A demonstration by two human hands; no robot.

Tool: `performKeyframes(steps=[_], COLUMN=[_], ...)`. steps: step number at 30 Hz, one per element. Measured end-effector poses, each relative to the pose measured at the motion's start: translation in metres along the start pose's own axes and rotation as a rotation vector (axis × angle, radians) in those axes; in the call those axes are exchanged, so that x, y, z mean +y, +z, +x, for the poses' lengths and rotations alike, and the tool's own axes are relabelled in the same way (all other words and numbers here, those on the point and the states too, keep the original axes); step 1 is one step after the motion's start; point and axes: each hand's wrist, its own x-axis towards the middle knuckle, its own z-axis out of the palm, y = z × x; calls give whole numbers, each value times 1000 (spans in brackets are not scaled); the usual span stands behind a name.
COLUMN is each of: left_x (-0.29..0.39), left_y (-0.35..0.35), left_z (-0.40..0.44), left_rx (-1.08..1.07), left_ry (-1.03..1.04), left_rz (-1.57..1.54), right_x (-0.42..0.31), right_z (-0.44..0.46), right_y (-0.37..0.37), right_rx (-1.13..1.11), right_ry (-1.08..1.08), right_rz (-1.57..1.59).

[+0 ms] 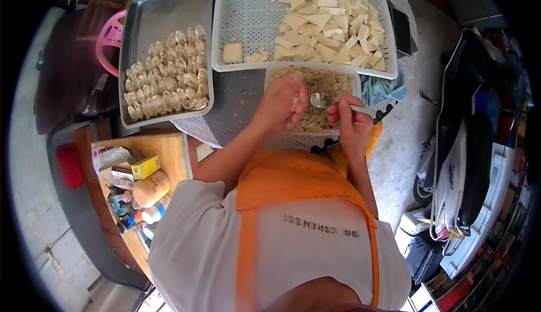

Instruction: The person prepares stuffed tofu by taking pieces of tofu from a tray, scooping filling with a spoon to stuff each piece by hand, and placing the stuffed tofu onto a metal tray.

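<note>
My right hand (pixel 352 121) grips a metal spoon (pixel 320 100) by its handle, the bowl of the spoon over a white plastic tub (pixel 356 81) of crumbly brown filling (pixel 318 123). Beside the spoon, my left hand (pixel 283 102) is curled closed above the tub's left part. A bit of something pale shows at its fingers, too hidden to name. Just beyond the tub stands a white perforated plastic tray (pixel 248 24) with a heap of cream-coloured wedges (pixel 332 24) that look like tofu. A square block (pixel 232 52) lies in its near left corner.
On the left, a metal tray (pixel 152 19) holds rows of lumpy, pale stuffed pieces (pixel 169 75). A blue cloth (pixel 384 89) lies right of the tub. A wooden table (pixel 179 157) with bottles and boxes stands lower left; a parked scooter (pixel 456 176) is at right.
</note>
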Motion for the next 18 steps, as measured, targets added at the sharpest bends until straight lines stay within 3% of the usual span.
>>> performKeyframes(steps=[5,8,11,14,18], left_x=[-2,1,5,-8,-9], left_y=[-4,3,11,-3,-6], left_z=[2,2,3,10,12], left_rx=[-14,-46,22,-54,-73], left_ry=[-19,102,108,127,127], left_rz=[18,28,-103,76,10], right_x=[1,1,0,3,3], right_z=[0,-1,-2,-1,-2], right_y=[-2,-2,-2,-3,-4], right_rx=[-25,-33,-36,-41,-51], right_ry=[-9,-16,-18,-25,-41], right_rz=[-23,-30,-41,-51,-61])
